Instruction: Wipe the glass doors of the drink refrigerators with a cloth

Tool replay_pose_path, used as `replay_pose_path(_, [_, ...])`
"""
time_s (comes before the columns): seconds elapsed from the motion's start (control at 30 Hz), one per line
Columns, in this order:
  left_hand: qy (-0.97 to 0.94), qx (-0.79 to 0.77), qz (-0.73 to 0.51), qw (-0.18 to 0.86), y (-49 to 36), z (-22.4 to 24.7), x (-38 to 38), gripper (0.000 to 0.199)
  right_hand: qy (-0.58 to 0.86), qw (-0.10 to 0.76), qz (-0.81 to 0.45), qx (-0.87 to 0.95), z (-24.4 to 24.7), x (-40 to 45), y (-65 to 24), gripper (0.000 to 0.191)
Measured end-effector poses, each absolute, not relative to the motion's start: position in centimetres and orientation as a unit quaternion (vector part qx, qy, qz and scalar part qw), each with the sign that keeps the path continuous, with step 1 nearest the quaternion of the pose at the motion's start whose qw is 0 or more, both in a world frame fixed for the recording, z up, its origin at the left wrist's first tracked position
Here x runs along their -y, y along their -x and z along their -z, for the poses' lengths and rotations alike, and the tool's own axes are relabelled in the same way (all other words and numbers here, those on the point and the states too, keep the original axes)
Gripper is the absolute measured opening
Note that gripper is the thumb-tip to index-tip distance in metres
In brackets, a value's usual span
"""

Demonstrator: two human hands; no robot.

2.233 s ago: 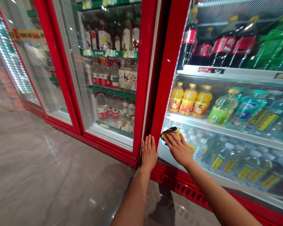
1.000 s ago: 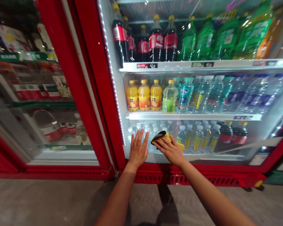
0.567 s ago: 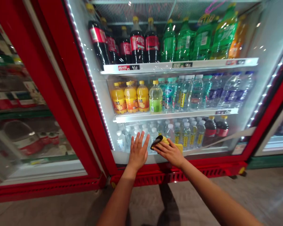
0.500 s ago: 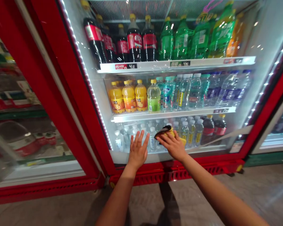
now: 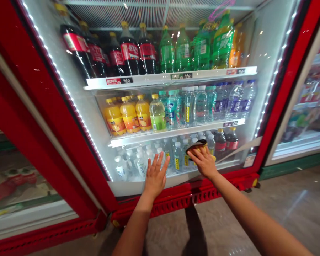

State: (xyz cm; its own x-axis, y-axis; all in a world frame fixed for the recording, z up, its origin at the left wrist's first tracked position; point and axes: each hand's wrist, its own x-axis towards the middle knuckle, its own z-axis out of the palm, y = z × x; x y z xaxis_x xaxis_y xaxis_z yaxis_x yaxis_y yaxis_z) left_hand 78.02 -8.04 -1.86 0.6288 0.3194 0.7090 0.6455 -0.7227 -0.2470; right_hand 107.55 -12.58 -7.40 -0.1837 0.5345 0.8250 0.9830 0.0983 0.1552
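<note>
My left hand [image 5: 156, 177] is open, its fingers spread toward the glass front of a red-framed drinks fridge [image 5: 192, 190]. Whether its palm touches the glass, I cannot tell. Under my right hand [image 5: 204, 164] is a yellow-and-black cloth [image 5: 200, 145], pressed toward the glass at bottom-shelf height; yellow shows past the fingers on both sides. Behind the hands, the bottom shelf holds small clear water bottles [image 5: 177, 156] and dark cola bottles [image 5: 220, 140]. Part of the bottles is hidden by my hands.
Orange juice bottles [image 5: 114, 117] and clear bottles fill the middle shelf [image 5: 149, 136]. Large cola bottles [image 5: 129, 51] and green bottles [image 5: 182, 49] stand on the top one. A pale strip [image 5: 240, 148] slants at lower right. More fridges flank this one, above a grey floor [image 5: 296, 206].
The view has turned, so the fridge appears shifted left and tilted. Against the shelves, both hands are farther right, and the cloth has moved along with my right hand.
</note>
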Motion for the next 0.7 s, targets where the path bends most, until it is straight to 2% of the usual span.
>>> replay_pose_path(0.13, [0.879, 0.272, 0.314, 0.235, -79.5, 2.1, 8.3, 0.090, 0.630, 0.378, 0.360, 0.575, 9.9, 13.4, -109.8, 0.058])
replay_pose_path(0.23, [0.889, 0.260, 0.301, 0.228, -80.7, 2.7, 8.4, 0.088, 0.620, 0.354, 0.356, 0.603, 11.4, 13.9, -109.5, 0.058])
replay_pose_path(0.37, [0.895, 0.248, 0.292, 0.228, -82.3, 3.5, 8.5, 0.086, 0.589, 0.332, 0.346, 0.651, 9.2, 13.0, -110.3, 0.058])
replay_pose_path(0.47, [0.896, 0.241, 0.294, 0.230, -83.1, 3.9, 8.5, 0.085, 0.614, 0.420, 0.335, 0.579, 7.8, 12.6, -112.3, 0.059])
replay_pose_path(0.57, [0.899, 0.233, 0.292, 0.230, -83.5, 4.3, 8.5, 0.082, 0.646, 0.509, 0.312, 0.476, 9.2, 12.7, -113.0, 0.066])
replay_pose_path(0.7, [0.902, 0.236, 0.284, 0.224, -84.0, 4.7, 8.7, 0.079, 0.654, 0.510, 0.297, 0.473, 10.6, 12.8, -112.3, 0.074])
